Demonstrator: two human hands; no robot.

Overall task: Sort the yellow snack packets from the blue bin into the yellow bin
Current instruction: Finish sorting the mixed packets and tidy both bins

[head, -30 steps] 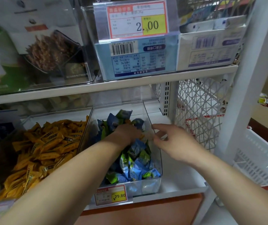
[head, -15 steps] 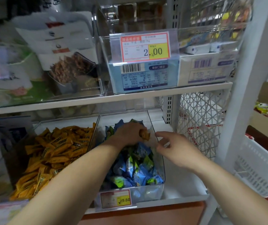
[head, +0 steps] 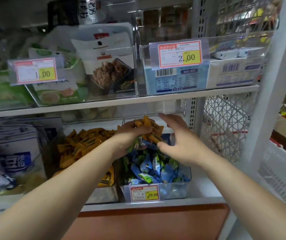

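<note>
The left hand grips yellow packets over the blue bin; the yellow bin lies just left. The right hand is spread, empty.

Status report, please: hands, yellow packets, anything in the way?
Left grip holds a bunch of yellow packets above the blue bin. Right grip open beside it. Not yet over the yellow bin; a green packet looks caught in the bunch.
</note>
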